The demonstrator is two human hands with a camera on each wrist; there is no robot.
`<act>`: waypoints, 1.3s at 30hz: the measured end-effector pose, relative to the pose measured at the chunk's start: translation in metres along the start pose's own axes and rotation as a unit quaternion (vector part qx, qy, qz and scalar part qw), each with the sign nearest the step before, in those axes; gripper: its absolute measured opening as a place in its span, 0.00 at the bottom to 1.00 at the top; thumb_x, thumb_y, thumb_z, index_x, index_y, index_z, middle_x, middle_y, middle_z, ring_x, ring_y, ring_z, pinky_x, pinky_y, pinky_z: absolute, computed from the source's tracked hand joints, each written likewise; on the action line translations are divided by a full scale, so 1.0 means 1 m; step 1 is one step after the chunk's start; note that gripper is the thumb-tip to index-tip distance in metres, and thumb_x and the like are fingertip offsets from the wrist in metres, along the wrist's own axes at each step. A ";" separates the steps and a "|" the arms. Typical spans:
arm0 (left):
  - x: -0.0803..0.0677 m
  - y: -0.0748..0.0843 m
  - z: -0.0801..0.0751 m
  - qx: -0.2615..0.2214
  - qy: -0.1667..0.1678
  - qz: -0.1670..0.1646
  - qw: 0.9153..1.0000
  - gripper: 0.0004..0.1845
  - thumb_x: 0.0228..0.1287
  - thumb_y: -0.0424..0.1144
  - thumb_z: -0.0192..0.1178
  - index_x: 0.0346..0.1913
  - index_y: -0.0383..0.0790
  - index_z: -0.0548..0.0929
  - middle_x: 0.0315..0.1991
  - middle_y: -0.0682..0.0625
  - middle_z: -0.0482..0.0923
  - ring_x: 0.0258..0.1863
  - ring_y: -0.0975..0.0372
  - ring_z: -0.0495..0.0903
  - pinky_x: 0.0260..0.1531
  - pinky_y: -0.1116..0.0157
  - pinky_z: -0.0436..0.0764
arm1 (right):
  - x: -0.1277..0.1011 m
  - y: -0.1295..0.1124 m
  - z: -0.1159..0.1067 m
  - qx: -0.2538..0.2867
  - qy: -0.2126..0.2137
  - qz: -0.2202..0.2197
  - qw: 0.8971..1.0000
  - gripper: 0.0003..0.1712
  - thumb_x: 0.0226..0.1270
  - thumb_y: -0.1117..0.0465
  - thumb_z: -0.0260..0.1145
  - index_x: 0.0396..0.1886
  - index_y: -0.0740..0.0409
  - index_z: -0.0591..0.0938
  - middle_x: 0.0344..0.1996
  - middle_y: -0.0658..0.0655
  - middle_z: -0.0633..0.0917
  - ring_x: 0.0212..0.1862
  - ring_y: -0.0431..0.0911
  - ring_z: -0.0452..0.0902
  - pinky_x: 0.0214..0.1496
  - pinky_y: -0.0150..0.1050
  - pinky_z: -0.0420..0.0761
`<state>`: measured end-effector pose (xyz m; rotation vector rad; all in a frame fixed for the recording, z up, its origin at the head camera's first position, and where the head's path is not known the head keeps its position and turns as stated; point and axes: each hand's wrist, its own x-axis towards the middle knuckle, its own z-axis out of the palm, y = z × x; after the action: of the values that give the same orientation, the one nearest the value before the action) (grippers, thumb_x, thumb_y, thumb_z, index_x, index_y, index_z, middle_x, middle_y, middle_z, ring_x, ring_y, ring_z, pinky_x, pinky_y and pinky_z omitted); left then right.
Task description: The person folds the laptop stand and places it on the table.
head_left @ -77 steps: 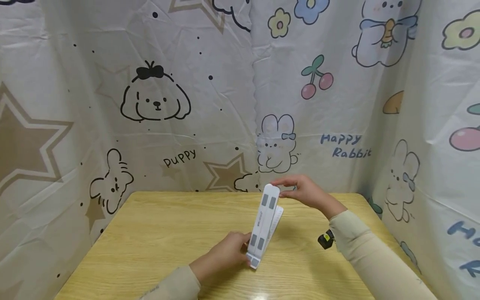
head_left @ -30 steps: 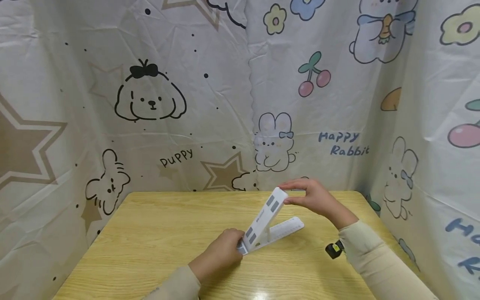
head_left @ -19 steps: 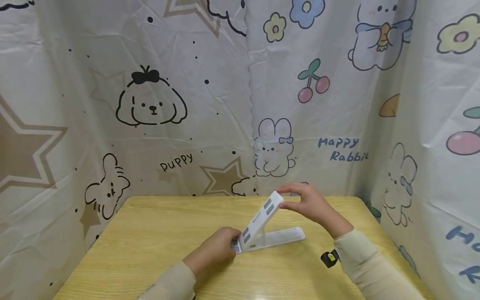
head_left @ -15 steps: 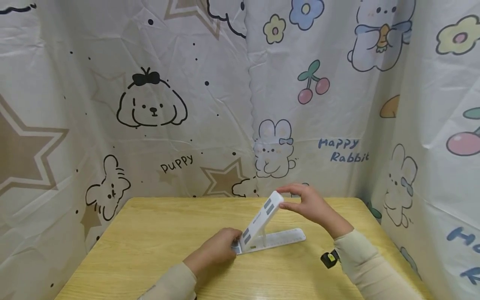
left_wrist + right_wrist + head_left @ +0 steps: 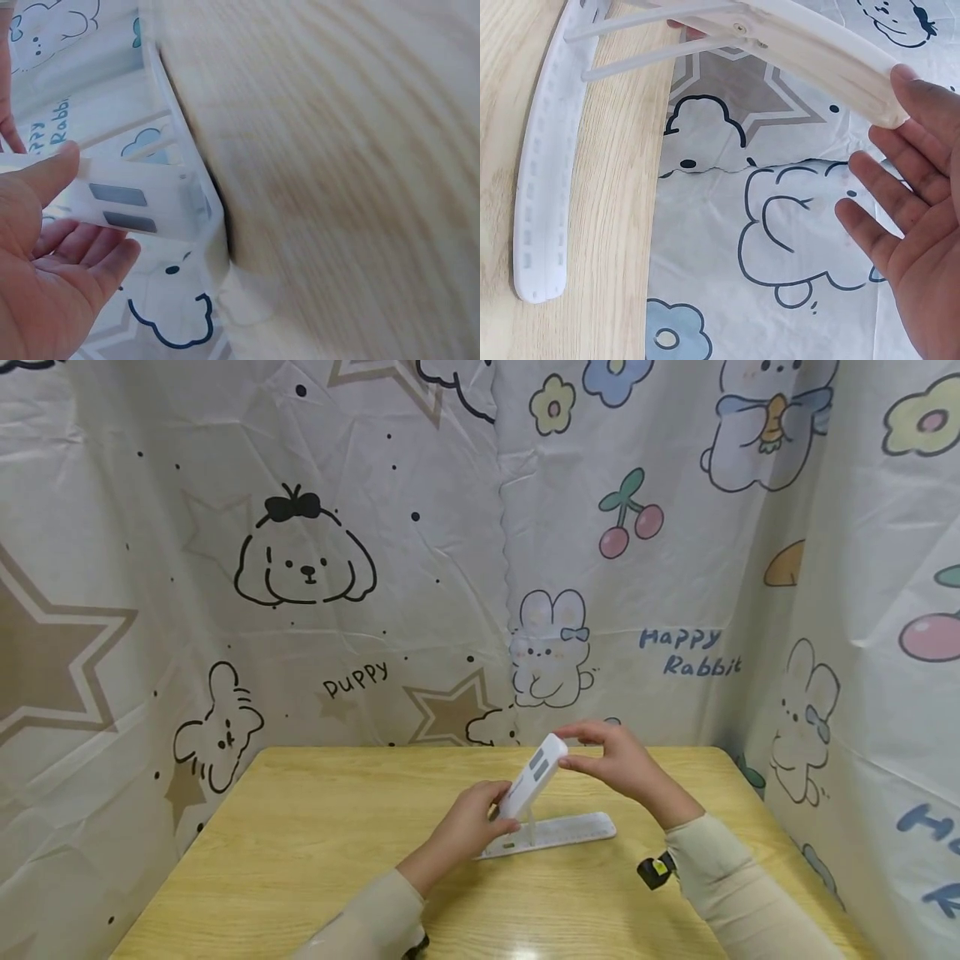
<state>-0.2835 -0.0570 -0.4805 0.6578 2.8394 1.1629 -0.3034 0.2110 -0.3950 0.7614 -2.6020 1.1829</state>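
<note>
A white folding laptop stand [image 5: 579, 831] is spread apart on the table, its long base strip lying flat and its upper arm [image 5: 550, 752] slanting up to the right. Thin support struts [image 5: 656, 56] link the two parts in the right wrist view. My left hand [image 5: 467, 820] holds the lower half of the upper arm, thumb on one side and fingers on the other, hiding the hinge end in the head view. Grey pads [image 5: 118, 195] show beside the left thumb. With thumb and fingertips, my right hand [image 5: 621, 766] pinches the raised tip of that arm.
The wooden table [image 5: 322, 827] stretches out around the stand. A cartoon-printed cloth [image 5: 420, 585] hangs behind it and at both sides. Below the right sleeve, a black wrist camera [image 5: 655, 871] sticks out over the table.
The laptop stand has swung from nearly folded to wide apart, its base coming down flat on the table. My left hand has shifted from the hinge end up onto the upper arm.
</note>
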 end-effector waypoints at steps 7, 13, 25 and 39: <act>0.001 0.001 -0.002 -0.016 -0.002 0.005 1.000 0.28 0.61 0.39 0.75 0.64 0.41 0.80 0.54 0.49 0.81 0.52 0.59 0.81 0.53 0.56 0.85 | -0.005 0.004 -0.003 0.016 -0.023 -0.011 1.000 0.25 0.64 0.49 0.76 0.60 0.47 0.85 0.59 0.49 0.85 0.63 0.52 0.79 0.67 0.59 0.77; 0.000 0.008 -0.002 -0.014 0.002 0.001 1.000 0.30 0.62 0.42 0.74 0.66 0.40 0.78 0.57 0.48 0.81 0.54 0.57 0.81 0.54 0.55 0.84 | -0.016 0.045 -0.006 0.000 -0.078 0.011 0.997 0.35 0.65 0.47 0.74 0.69 0.54 0.78 0.66 0.55 0.81 0.67 0.57 0.75 0.69 0.61 0.75; 0.014 0.045 -0.004 -0.028 0.052 0.031 0.998 0.33 0.64 0.48 0.73 0.70 0.43 0.76 0.59 0.51 0.80 0.55 0.61 0.80 0.55 0.58 0.84 | -0.043 0.109 0.012 -0.029 -0.181 0.057 0.981 0.35 0.58 0.58 0.79 0.65 0.61 0.80 0.72 0.64 0.73 0.74 0.68 0.62 0.74 0.70 0.60; 0.016 0.069 0.001 -0.018 0.085 0.052 0.995 0.31 0.66 0.43 0.71 0.69 0.40 0.76 0.61 0.48 0.79 0.54 0.60 0.80 0.53 0.61 0.84 | -0.055 0.121 0.027 -0.105 -0.186 0.039 0.976 0.22 0.60 0.60 0.77 0.55 0.55 0.87 0.62 0.55 0.80 0.65 0.58 0.73 0.67 0.60 0.75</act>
<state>-0.2725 -0.0067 -0.4324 0.7492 2.9463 1.3435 -0.3185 0.2784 -0.5125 0.9192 -3.0236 0.8251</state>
